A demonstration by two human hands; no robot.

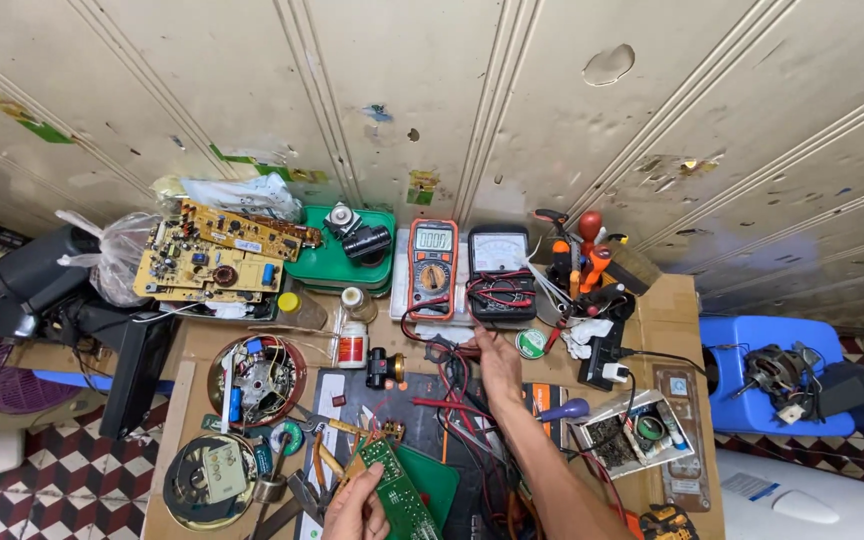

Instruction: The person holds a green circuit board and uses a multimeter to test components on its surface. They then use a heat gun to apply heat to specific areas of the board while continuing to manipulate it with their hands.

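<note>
A: What are our hands doing down here, close to us?

B: Our left hand (354, 512) is wrapped around a small green circuit board (392, 492). We hold it up by its near end, just over the tabletop (674, 300). A green mat (430, 478) lies right beside the board.

A: And our right hand (497, 362)?

B: It is stretched out farther, over a bunch of red and black wires (457, 385). The fingers point at the wires and touch them, but we cannot tell if they grip one.

A: What sits near our left hand?

B: Pliers with yellow handles (327, 462), and a round metal dish (210, 480) to the left. A bit past that is a round coil part (256, 378) with copper wire around it.

A: And on the right?

B: A screwdriver with a purple handle (564, 409), and a small open box (634, 432) full of little bits.

A: What do we see farther back?

B: Two meters stand side by side. One is an orange meter (433, 267) with a dial, and the other is a black meter (499, 272) with a needle. Left of them is a green tray (337, 265), and then a big yellow circuit board (214, 262). A cluster of red and orange tool handles (582, 250) sticks up at the right, by the wall.
</note>
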